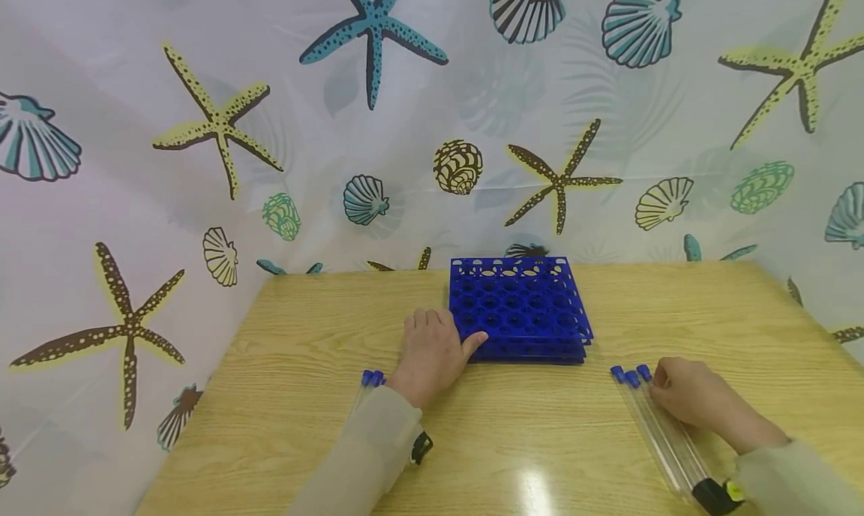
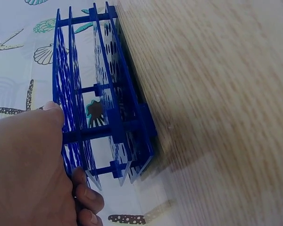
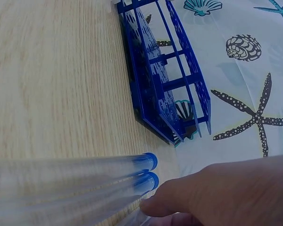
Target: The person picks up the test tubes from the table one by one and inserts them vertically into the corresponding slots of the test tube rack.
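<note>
A blue test tube rack [image 1: 516, 310] with tiers of round holes stands toward the back of the table. My left hand [image 1: 432, 351] holds its left side, thumb on the near corner and fingers [image 2: 90, 197] around the other side. On the right lie three clear test tubes [image 1: 661, 433] with blue caps [image 1: 631, 379], caps pointing at the back. My right hand [image 1: 695, 396] pinches the rightmost tube just below its cap. In the right wrist view, two tubes [image 3: 75, 176] lie side by side, while the pinched one is mostly hidden behind the thumb [image 3: 155, 206].
More blue-capped tubes [image 1: 367, 381] lie left of the rack, partly covered by my left sleeve [image 1: 367, 448]. The wooden table [image 1: 324, 313] ends at a hanging cloth [image 1: 405, 148] printed with starfish and shells. Dark wrist straps [image 1: 714, 496] show at my cuffs.
</note>
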Tool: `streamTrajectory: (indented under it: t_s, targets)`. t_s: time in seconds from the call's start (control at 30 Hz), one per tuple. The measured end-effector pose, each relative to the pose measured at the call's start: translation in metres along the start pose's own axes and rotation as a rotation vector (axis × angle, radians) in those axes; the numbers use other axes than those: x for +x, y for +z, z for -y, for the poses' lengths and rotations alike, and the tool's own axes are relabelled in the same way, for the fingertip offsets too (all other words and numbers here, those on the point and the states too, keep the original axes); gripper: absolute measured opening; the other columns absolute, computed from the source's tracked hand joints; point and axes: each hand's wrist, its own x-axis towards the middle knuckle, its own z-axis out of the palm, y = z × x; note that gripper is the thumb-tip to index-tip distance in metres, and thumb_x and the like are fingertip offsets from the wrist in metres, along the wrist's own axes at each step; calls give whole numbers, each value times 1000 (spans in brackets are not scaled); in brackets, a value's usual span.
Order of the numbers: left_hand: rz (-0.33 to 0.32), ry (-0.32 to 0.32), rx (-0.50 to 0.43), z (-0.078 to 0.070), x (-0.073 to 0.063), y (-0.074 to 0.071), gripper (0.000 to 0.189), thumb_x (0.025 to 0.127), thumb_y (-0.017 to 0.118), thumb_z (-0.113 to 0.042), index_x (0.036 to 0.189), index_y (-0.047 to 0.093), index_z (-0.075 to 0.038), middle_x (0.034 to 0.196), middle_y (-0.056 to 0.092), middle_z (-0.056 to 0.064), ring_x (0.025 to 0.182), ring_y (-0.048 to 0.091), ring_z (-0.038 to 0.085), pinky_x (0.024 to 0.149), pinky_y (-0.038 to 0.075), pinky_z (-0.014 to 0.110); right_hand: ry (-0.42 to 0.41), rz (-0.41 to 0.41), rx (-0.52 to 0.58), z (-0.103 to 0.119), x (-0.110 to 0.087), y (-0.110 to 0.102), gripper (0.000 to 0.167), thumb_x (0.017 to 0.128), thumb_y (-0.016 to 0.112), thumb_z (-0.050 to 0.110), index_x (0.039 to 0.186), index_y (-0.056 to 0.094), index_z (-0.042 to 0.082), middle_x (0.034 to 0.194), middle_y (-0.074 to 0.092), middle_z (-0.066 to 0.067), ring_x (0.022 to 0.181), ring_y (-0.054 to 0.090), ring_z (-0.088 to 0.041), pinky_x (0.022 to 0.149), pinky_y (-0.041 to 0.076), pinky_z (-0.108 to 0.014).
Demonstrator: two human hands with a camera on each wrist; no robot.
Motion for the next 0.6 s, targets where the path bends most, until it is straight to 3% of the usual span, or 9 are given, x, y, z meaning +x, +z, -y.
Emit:
streamTrajectory:
  t_s: [0.33, 0.6]
  targets:
    - [10, 5, 2, 0, 0, -2, 68, 99, 25, -68, 81, 47, -6, 75, 44, 5, 73, 38, 22, 70, 30, 31, -31, -60, -21, -2, 0, 0, 18, 90, 56, 6, 95, 56, -11, 85, 63, -21, 59, 56, -16, 55, 49, -33]
    - [39, -6, 0, 0, 2, -1, 69, 98, 23, -69, 84, 48, -6, 78, 45, 5, 75, 38, 22, 72, 32, 32, -49, -67, -22, -4, 2, -3, 21, 91, 54, 7, 98, 56, -13, 85, 64, -20, 65, 55, -17, 56, 48, -33]
